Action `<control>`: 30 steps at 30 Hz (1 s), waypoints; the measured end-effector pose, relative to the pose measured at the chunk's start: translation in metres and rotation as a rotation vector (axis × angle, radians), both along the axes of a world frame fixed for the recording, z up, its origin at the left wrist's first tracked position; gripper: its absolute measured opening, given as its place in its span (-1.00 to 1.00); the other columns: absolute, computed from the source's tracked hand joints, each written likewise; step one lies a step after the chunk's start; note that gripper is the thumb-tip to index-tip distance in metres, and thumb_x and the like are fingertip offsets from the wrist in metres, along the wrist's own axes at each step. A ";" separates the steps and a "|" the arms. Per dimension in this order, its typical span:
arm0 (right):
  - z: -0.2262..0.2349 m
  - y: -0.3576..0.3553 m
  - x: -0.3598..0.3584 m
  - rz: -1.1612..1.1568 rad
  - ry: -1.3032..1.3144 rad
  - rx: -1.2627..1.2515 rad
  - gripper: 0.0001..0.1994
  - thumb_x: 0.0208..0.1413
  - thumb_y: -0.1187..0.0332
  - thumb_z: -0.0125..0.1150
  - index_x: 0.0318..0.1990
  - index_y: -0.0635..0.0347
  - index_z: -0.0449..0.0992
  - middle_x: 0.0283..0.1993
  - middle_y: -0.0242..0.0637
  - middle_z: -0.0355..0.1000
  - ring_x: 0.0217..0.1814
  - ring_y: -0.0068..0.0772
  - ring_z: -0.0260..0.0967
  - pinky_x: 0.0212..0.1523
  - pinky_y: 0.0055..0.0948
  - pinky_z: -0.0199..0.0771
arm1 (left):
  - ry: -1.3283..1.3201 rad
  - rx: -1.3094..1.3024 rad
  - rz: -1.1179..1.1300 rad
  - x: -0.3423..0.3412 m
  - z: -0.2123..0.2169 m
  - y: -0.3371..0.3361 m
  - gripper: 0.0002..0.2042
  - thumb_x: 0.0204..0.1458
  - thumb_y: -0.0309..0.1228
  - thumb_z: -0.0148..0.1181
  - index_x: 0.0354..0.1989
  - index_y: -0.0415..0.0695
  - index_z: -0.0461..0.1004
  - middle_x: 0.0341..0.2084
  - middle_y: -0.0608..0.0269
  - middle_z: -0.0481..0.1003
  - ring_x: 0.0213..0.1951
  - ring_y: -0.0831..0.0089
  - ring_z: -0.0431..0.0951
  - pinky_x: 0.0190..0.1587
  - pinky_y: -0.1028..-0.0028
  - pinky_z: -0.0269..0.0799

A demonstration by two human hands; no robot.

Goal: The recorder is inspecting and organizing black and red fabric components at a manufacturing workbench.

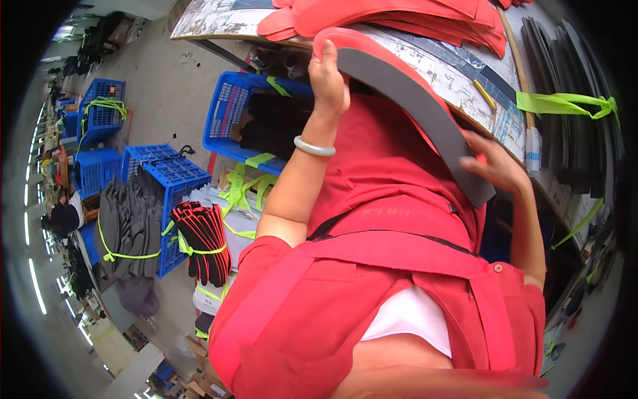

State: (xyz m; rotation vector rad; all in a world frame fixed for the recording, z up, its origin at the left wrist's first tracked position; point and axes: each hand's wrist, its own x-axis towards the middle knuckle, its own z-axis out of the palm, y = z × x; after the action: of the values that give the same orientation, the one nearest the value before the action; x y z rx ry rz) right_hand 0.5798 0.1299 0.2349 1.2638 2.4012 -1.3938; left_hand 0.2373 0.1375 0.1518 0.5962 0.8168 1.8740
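My left hand [329, 81] is closed on the upper end of a long curved flat piece [407, 90], grey on the face toward me and red along its edge and back. The piece slants down to the right across the front of my red apron, by the table edge. Around its lower end, my right hand [498, 165] has its fingers apart and slightly blurred; the fingertips reach the edge and the grey face. Whether they press on it is hard to tell. Similar red pieces [399, 18] lie stacked on the table beyond.
The worn white table [465, 83] bears a yellow pen-like tool [485, 94]. Dark strips [555, 86] tied with a lime band [565, 104] stand at right. On the left are a blue crate [222, 120] and tied bundles of grey pieces [129, 219] and black-and-red pieces [203, 243].
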 end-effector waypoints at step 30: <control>-0.006 0.012 -0.174 -0.370 0.541 0.234 -0.69 0.03 0.20 0.35 -0.27 0.31 0.52 -0.43 -0.25 0.50 -0.38 -0.63 0.37 -0.34 -0.53 0.41 | 0.014 0.067 -0.170 0.042 0.061 -0.061 -0.56 0.34 -0.14 -0.26 0.06 -0.30 0.35 -0.07 0.12 0.48 -0.04 0.43 0.48 0.08 0.45 0.37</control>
State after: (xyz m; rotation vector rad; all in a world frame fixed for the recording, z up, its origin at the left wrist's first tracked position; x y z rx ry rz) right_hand 0.4056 0.1420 0.2292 1.6293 2.8547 -1.7891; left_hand 0.2790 0.0765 0.2128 0.6987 0.6924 1.7492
